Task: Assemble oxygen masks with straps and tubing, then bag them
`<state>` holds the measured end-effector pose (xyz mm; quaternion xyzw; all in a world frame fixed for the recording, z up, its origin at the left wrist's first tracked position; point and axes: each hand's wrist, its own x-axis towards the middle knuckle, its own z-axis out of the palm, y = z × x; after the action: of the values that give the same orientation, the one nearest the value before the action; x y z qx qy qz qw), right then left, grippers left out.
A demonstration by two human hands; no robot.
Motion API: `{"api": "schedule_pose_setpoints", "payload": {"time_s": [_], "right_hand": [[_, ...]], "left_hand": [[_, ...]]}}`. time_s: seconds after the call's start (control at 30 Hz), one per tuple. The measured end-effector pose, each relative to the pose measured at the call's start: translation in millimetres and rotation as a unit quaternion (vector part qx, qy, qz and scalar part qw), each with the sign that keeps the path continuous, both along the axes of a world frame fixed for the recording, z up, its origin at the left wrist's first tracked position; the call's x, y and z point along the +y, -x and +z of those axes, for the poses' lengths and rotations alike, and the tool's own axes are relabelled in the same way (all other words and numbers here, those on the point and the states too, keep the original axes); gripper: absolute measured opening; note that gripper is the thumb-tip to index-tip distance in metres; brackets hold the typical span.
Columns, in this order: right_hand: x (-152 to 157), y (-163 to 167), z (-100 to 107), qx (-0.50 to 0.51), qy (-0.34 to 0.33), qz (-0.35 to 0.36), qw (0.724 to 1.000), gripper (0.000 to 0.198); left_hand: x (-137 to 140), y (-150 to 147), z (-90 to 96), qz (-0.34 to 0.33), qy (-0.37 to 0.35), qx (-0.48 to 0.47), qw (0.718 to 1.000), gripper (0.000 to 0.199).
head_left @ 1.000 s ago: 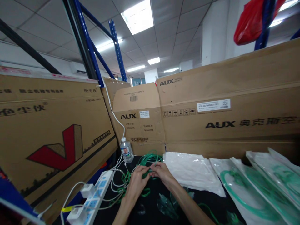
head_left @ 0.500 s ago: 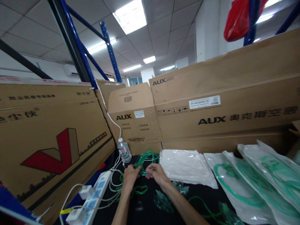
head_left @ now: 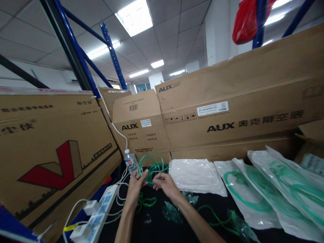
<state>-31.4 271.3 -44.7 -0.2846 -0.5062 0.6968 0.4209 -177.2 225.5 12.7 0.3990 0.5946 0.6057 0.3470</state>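
A loose coil of thin green tubing (head_left: 152,156) is raised off the black surface, in front of the cardboard. My left hand (head_left: 136,184) is closed on the coil's left side, with loops passing between thumb and fingers. At the coil's lower right, my right hand (head_left: 165,185) pinches the same tubing with thumb and fingertips. Below my hands lie a green elastic cord (head_left: 148,201) and a clear green plastic mask piece (head_left: 172,212). A water bottle (head_left: 131,162) stands just behind my left hand.
A white power strip (head_left: 105,206) with plugs and cables lies at left. White plastic bags (head_left: 196,175) lie beyond my right hand, and clear bags of green tubing (head_left: 249,195) at right. Cardboard panels (head_left: 227,118) wall the back; another cardboard panel (head_left: 55,135) stands left.
The coil has been lifted and its loops stand more upright and spread. My left hand has turned and moved slightly left and up with it. The view has shifted slightly to the right.
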Motion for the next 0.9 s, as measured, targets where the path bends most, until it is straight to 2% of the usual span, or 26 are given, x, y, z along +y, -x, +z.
{"api": "schedule_pose_setpoints", "payload": {"time_s": [0.17,0.3,0.43,0.57,0.7,0.8,0.9], "right_hand": [[-23.8,-16.4,16.9,0.067,0.021,-0.032,0.997,0.033],[-60.2,-35.5,30.7,0.114,0.025,-0.045,0.992,0.034],[-103.4,-65.0,32.3,0.116,0.032,-0.094,0.988,0.062],[-146.3,-121.9,20.6,0.044,0.041,-0.143,0.988,0.053],[-180.8,-183.3,4.0,-0.068,0.061,-0.141,0.986,0.056],[-191.1,-212.0,-9.3,-0.148,0.092,-0.109,0.979,0.064],[-187.1,-225.5,-19.2,-0.21,0.093,-0.102,0.968,0.065]], "left_hand": [[-19.0,-41.5,16.0,0.028,-0.116,-0.091,0.989,0.052],[-45.3,-94.1,10.3,0.044,-0.147,-0.162,0.975,0.053],[-83.2,-139.1,-15.0,0.043,-0.096,-0.211,0.972,0.055],[-127.8,-158.5,-44.8,-0.013,-0.032,-0.229,0.973,0.059],[-162.2,-166.1,-72.2,-0.013,0.034,-0.187,0.982,0.072],[-174.2,-164.8,-88.3,-0.089,0.097,-0.111,0.985,0.077],[-176.4,-153.0,-94.2,-0.188,0.147,-0.022,0.971,0.076]]}}
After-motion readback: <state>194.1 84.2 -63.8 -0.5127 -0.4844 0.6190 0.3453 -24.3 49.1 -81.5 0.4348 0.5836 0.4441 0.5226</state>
